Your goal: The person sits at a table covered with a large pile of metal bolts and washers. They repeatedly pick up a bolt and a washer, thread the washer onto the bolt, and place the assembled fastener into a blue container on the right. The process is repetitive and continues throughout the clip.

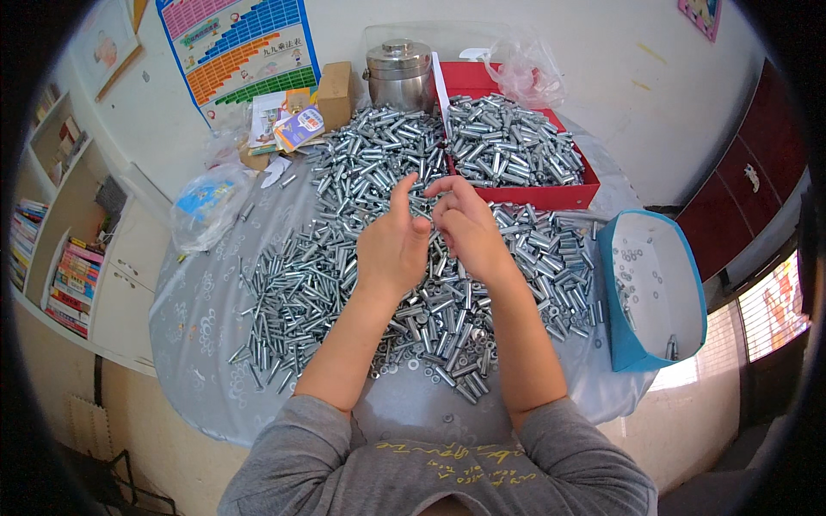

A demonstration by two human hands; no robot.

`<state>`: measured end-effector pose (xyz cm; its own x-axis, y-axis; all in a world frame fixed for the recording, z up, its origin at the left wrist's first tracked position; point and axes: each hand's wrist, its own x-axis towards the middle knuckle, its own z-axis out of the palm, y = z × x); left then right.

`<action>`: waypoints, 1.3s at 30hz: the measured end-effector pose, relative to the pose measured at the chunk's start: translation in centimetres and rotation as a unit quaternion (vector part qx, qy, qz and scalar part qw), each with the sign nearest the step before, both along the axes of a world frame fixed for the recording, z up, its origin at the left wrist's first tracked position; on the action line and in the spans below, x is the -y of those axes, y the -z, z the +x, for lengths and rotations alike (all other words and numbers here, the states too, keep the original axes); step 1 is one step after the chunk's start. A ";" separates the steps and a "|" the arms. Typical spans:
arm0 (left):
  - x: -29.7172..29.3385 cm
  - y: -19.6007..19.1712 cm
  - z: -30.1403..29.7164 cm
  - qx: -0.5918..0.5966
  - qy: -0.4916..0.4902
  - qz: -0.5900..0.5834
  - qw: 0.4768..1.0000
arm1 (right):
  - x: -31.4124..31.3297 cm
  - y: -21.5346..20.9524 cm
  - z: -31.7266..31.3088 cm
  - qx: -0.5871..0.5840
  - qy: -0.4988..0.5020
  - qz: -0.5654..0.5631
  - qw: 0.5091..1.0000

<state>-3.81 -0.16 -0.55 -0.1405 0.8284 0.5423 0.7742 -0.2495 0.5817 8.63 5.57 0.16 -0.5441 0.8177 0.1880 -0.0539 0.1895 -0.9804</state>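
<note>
Both my hands hover over the middle of a wide heap of silver metal bolts and tube-like sleeves [301, 284] on the table. My left hand [391, 249] has its index finger stretched up and its thumb standing apart; no object shows between them. Its other fingers are hidden. Close beside it, my right hand [471, 232] has bent, curled fingers, with the index finger reaching toward the left hand. Whatever its fingers may hold is too small or hidden to make out. Loose washers [413, 364] lie at the heap's near edge.
A red box [578, 198] full of the same metal pieces stands at the back. Right of the heap is a blue bin [658, 361] holding some washers and bolts. A steel pot [398, 70], small carton [335, 93] and plastic bag [211, 206] line the back and left.
</note>
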 end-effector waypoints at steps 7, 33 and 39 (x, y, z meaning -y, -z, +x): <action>0.0 0.2 0.1 -0.002 -0.008 0.000 1.000 | -0.2 1.0 -1.0 0.026 0.007 0.071 0.997; -0.9 1.6 0.4 0.009 0.001 0.009 1.000 | -1.1 1.9 -0.4 0.076 -0.015 0.071 0.994; -0.4 0.8 0.2 0.005 0.005 -0.038 0.999 | -0.8 0.1 0.3 0.046 -0.025 -0.053 0.997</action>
<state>-3.57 0.25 -1.36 -0.1370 0.8689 0.4756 0.7653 -0.2120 0.6078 8.95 6.32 0.10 -0.5958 0.8017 0.0486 0.0304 0.0829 -0.9961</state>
